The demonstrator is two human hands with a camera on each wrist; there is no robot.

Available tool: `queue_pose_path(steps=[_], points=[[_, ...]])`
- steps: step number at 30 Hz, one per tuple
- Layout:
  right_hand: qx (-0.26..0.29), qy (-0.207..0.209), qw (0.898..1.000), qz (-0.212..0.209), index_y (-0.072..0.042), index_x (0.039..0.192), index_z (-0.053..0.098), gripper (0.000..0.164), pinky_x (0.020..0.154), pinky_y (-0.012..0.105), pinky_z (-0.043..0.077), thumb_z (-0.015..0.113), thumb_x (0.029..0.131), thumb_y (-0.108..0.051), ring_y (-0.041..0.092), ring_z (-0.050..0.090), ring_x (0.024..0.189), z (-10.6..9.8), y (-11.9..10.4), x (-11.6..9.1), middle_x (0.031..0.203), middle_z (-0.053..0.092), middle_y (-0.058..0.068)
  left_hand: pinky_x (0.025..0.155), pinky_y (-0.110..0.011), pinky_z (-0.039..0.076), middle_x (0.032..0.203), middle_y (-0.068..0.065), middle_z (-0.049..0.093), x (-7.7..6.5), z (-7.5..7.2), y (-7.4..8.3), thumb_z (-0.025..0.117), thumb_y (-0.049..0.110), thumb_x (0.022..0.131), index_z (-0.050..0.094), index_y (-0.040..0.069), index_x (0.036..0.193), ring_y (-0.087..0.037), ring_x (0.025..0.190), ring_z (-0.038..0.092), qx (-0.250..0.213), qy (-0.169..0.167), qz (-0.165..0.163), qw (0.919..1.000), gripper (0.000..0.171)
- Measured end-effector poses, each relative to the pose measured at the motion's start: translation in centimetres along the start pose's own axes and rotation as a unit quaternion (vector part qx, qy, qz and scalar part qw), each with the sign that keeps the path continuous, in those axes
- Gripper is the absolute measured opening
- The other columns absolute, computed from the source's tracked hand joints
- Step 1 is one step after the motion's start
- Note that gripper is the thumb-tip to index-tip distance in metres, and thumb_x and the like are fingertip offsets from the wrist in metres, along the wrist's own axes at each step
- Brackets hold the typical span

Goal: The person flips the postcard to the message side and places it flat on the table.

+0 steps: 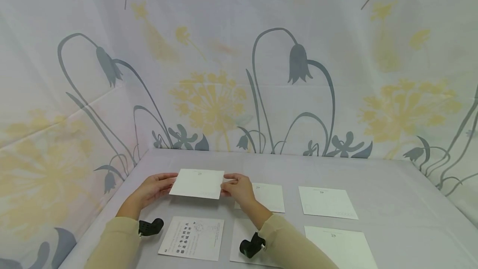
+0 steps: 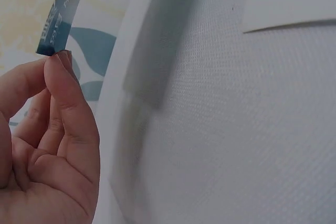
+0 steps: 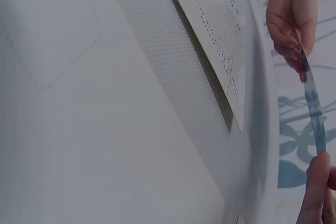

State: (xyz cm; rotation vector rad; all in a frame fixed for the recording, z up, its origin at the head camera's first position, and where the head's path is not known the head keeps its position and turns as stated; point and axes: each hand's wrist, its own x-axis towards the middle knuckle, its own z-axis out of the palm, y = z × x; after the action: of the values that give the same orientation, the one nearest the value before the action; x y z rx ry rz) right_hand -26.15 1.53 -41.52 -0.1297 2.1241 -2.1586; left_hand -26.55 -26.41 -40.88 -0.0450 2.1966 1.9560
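Above the table, a white-backed postcard (image 1: 198, 184) hangs between two hands, tilted toward the head camera. My left hand (image 1: 151, 190) pinches its left edge, and my right hand (image 1: 240, 192) grips the right edge between thumb and fingers. The left wrist view shows a strip of the postcard's dark blue printed face (image 2: 60, 24) above the left fingertips. Seen nearly edge-on in the right wrist view, the postcard (image 3: 313, 98) spans from one hand to the other. Below it lies a card with printed Chinese characters (image 1: 192, 238).
Several white cards lie on the pale table (image 1: 384, 190), among them one at back right (image 1: 328, 202), one at front right (image 1: 340, 246) and one partly behind my right hand (image 1: 270, 196). A flower-patterned cloth (image 1: 231, 53) encloses the back and sides.
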Motion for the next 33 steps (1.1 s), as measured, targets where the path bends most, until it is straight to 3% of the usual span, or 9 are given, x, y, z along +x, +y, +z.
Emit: queue_pose_path(steps=[11,18,33], points=[[-0.003,0.004,1.000,0.027,0.011,0.115,0.056,0.034,0.061,0.027,0.055,0.057,0.081,0.008,0.013,0.062,0.059,0.1,0.5,-0.3,0.079,0.060,0.010,0.071,-0.026,0.052,0.103,-0.005,0.064,0.1,0.2,-0.4,0.057,0.010,0.093,0.042,-0.010,0.133,-0.012,0.083,0.061,0.042,-0.016,-0.013,0.9989,0.047],[-0.012,-0.005,0.999,0.050,0.010,0.119,0.054,0.038,0.062,0.027,0.055,0.056,0.081,0.007,0.014,0.062,0.062,0.0,1.0,-0.1,0.083,0.058,0.011,0.069,-0.028,0.053,0.104,-0.006,0.064,-0.1,0.6,-0.6,0.059,0.006,0.091,0.043,-0.006,0.134,-0.013,0.081,0.062,0.061,-0.003,-0.044,0.9971,0.047],[-0.035,-0.028,0.997,0.066,0.012,0.121,0.053,0.037,0.062,0.027,0.055,0.056,0.085,0.002,0.016,0.063,0.066,-0.1,1.5,0.4,0.088,0.063,0.015,0.064,-0.025,0.053,0.091,-0.004,0.065,0.1,1.0,-0.5,0.061,0.006,0.089,0.048,-0.006,0.130,-0.012,0.075,0.061,0.113,0.009,-0.068,0.9913,0.044]])
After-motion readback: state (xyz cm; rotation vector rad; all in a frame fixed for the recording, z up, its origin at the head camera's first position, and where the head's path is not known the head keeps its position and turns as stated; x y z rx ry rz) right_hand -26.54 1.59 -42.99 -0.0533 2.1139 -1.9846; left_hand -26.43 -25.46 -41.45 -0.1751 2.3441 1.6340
